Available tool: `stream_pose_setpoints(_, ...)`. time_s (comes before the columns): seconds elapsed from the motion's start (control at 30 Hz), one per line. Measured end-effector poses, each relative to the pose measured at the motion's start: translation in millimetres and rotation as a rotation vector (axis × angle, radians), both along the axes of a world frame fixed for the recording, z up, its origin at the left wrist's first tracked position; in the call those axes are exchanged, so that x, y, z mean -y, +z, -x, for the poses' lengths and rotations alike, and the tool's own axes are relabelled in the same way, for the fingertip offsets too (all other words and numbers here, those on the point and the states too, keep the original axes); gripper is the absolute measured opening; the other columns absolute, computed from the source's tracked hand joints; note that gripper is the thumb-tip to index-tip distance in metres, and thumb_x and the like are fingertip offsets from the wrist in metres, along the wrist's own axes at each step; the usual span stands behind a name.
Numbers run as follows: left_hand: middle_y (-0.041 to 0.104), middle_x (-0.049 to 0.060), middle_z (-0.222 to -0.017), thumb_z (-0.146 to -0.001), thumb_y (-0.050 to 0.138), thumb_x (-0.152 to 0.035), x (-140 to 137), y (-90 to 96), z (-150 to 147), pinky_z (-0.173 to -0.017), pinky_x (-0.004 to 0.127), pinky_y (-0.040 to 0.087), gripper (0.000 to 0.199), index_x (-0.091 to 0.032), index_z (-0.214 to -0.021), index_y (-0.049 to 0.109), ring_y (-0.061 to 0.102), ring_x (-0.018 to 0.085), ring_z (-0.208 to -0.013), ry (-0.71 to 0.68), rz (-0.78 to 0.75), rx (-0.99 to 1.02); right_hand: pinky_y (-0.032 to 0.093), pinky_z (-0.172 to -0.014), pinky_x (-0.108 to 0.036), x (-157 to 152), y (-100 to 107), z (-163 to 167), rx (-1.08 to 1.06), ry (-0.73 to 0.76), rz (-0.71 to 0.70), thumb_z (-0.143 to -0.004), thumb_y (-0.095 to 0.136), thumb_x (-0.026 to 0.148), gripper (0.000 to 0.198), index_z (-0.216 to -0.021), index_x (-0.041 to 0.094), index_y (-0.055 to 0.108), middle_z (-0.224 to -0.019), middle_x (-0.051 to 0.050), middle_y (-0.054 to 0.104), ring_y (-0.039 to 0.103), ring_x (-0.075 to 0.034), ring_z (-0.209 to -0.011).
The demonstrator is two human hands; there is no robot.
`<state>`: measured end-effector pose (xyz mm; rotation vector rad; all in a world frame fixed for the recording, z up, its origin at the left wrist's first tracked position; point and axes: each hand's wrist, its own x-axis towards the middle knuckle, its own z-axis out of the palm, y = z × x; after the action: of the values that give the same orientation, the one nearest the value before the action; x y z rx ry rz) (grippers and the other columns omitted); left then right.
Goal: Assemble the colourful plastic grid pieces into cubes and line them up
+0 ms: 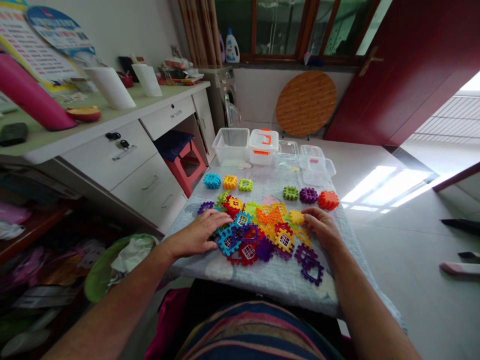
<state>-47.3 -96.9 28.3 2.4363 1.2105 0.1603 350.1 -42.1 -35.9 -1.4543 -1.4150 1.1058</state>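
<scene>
A heap of colourful interlocking plastic tiles (265, 250) lies on the cloth-covered table, many with window cut-outs. My left hand (205, 227) rests on the heap's left edge, fingers stretched out beside a blue window tile (243, 219). At the heap's right side my right hand (323, 226) pinches a yellow tile (297, 217) between thumb and fingers. Behind the heap on the left stand small stacks of blue tiles (212, 181), yellow tiles (230, 182) and lime tiles (246, 185). Stacks of green tiles (290, 193), purple tiles (308, 195) and orange tiles (328, 200) stand on the right.
Along the table's far edge are an uncovered clear bin (230, 147), a lidded box with orange clips (263, 147) and smaller clear containers (312, 159). A white desk (112, 150) runs along the left, with a red stool (189, 165) beside it.
</scene>
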Motion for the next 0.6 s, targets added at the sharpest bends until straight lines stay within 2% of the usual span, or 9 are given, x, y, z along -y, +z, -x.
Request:
stream_pose_setpoints(0.1,0.056,0.005,-0.137,-0.074,0.06,-0.005,-8,6.3,1,-0.111,0.043,0.034,0.067,-0.027,-0.136,0.051,0.042,0.026,-0.127,0.005,-0.001,-0.015,0.035,-0.047,-0.024,0,-1,-1,0.003,-0.003,0.002,-0.072,0.063,0.041,0.028,-0.088,0.018,0.067,-0.062,0.002,0.057,0.048,-0.011,-0.052)
stream_pose_setpoints(0.27,0.059,0.007,-0.125,-0.071,0.057,-0.004,-18,8.8,-8,-0.105,0.041,0.038,0.064,-0.026,-0.131,0.057,0.05,0.025,-0.117,0.01,-0.033,-0.107,0.036,-0.048,-0.024,0,1,0,0.01,0.004,-0.009,-0.072,0.062,0.04,0.028,-0.087,0.018,0.067,-0.062,0.002,0.057,0.048,-0.012,-0.052)
stream_pose_setpoints(0.6,0.054,0.008,-0.123,-0.067,0.062,-0.013,-32,6.0,-9,-0.105,0.04,0.037,0.047,-0.021,-0.113,0.062,0.049,0.027,-0.116,-0.033,-0.059,-0.116,0.04,-0.05,-0.027,0,2,3,0.031,0.048,0.002,-0.071,0.061,0.042,0.028,-0.086,0.019,0.065,-0.065,0.0,0.06,0.05,-0.013,-0.052)
